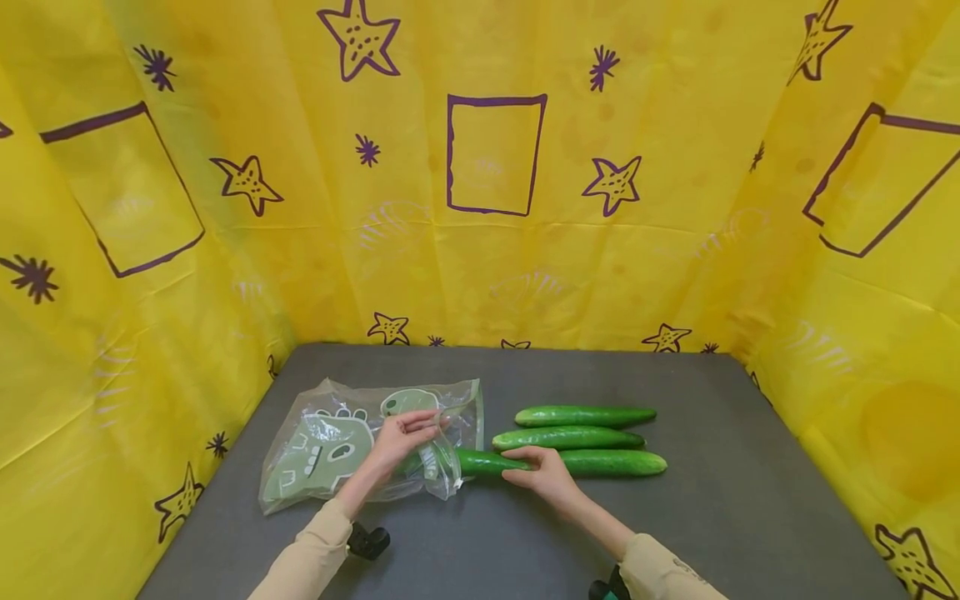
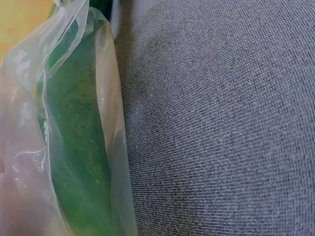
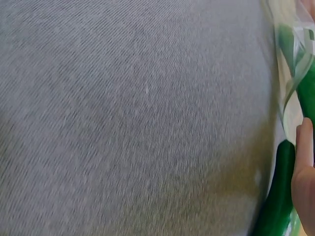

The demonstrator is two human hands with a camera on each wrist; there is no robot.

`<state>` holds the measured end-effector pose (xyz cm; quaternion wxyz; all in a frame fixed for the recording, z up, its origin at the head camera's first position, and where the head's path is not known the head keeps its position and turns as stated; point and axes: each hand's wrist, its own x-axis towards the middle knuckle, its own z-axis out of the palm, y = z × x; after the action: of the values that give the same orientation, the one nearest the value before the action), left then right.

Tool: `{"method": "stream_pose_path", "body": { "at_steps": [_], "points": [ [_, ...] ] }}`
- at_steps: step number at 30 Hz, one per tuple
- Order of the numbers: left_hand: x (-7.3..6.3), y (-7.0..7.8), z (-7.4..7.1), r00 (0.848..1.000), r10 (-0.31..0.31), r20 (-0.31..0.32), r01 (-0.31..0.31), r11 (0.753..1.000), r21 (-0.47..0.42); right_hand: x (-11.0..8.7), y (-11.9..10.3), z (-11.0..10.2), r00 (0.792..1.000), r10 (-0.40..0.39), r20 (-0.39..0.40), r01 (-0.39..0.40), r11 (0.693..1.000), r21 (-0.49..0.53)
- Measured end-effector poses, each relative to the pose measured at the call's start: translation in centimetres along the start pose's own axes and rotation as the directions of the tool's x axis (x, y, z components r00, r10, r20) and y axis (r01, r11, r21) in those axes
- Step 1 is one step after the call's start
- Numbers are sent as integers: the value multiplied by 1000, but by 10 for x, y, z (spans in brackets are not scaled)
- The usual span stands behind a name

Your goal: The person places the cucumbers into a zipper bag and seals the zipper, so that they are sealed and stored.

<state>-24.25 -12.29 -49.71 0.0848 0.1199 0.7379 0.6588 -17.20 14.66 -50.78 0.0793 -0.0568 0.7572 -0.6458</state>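
A clear zip bag (image 1: pixel 315 454) with green cartoon figures lies on the left of the table. My left hand (image 1: pixel 401 440) holds the bag near its open end. My right hand (image 1: pixel 546 479) grips a green cucumber (image 1: pixel 482 462) whose far end is inside the bag's mouth. Through the plastic, the left wrist view shows the cucumber (image 2: pixel 78 137) inside. At the right edge of the right wrist view are my right hand (image 3: pixel 305 189) and a lying cucumber (image 3: pixel 279 191).
Two cucumbers, an upper one (image 1: pixel 585 416) and a middle one (image 1: pixel 573 438), lie right of the bag. A third cucumber (image 1: pixel 618 462) lies just beyond my right hand. The grey table (image 1: pixel 480 558) meets yellow patterned cloth walls (image 1: pixel 487 275) at the back and sides.
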Motion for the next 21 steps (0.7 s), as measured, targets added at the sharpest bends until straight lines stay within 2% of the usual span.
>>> {"method": "stream_pose_path", "body": {
  "at_steps": [6,14,21],
  "points": [
    [-1,4,0,1000,-10,0,10,1000,9,3,1,12,999,-38,-23,37,999,-18],
    [3,4,0,998,-57,-26,58,998,23,9,0,31,993,-96,-74,89,992,-94],
    [3,3,-1,1000,-27,4,26,999,46,18,1,43,989,-120,-87,106,983,-151]
  ]
}}
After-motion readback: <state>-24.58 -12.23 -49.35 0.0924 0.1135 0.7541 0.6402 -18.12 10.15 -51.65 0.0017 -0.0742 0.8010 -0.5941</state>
